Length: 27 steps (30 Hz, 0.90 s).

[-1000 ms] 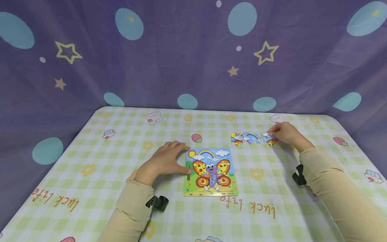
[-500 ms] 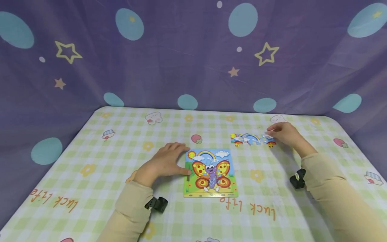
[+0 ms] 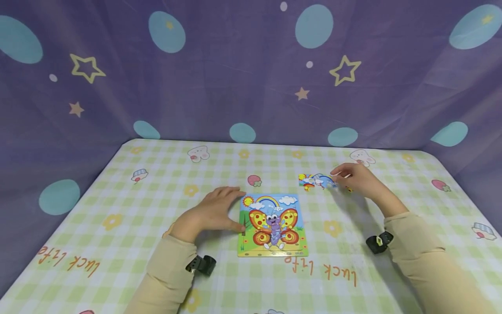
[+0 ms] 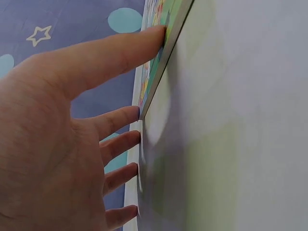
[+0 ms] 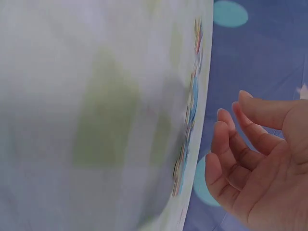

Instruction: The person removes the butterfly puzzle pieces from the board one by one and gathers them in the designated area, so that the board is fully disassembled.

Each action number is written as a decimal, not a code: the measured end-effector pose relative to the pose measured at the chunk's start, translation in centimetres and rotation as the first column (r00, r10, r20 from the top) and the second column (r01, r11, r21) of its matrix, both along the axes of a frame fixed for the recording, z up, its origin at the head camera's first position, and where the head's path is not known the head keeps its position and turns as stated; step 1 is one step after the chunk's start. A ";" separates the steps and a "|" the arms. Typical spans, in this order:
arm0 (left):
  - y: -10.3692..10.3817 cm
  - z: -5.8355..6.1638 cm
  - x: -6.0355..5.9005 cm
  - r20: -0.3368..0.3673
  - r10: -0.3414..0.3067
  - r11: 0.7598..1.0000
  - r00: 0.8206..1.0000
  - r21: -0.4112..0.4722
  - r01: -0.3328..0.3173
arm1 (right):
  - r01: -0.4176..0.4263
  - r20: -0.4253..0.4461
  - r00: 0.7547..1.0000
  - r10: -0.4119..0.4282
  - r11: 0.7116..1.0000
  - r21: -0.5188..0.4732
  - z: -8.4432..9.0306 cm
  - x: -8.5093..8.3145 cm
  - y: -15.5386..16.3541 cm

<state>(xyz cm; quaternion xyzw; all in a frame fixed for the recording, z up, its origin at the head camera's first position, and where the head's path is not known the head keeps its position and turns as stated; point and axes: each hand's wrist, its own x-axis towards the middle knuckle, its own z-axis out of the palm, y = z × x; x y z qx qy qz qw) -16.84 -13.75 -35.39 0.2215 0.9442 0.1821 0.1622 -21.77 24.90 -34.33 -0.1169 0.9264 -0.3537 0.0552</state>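
A square butterfly puzzle [image 3: 273, 224] lies flat on the table. My left hand [image 3: 209, 213] rests at its left side, the thumb touching the left edge and the index fingertip at the far left corner. The left wrist view shows that thumb [image 4: 110, 57] on the board's edge, the fingers fairly straight. Further back on the right, several colourful loose puzzle pieces [image 3: 317, 180] lie in a row. My right hand [image 3: 358, 179] hovers over the right end of that row, hiding part of it. Its fingers [image 5: 226, 139] are loosely bent in the right wrist view, nothing between them.
A checked tablecloth [image 3: 157, 244] with printed flowers, strawberries and lettering covers the table. Behind the far edge hangs a purple curtain [image 3: 219, 87] with stars and blue spots. A black wrist camera [image 3: 201, 265] sits on the left sleeve and another camera [image 3: 379, 242] on the right.
My right hand has left the right-end puzzle piece and moved left, now hanging over the row's right part. My left hand and the butterfly puzzle have stayed almost in place.
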 end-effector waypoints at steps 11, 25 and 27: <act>-0.2 0.0 0.1 0.047 -0.010 0.999 0.999 0.035 0.008 | -0.069 -0.018 0.998 0.068 0.995 -0.075 0.2 2.6 -3.6; -0.2 0.0 0.4 0.061 -0.020 0.999 0.998 0.048 0.017 | -0.137 -0.034 0.990 0.135 0.985 -0.104 0.6 4.8 -8.4; -0.3 0.0 0.4 0.064 -0.021 0.999 0.998 0.051 0.018 | -0.144 -0.026 0.990 0.142 0.984 -0.102 0.6 4.9 -9.0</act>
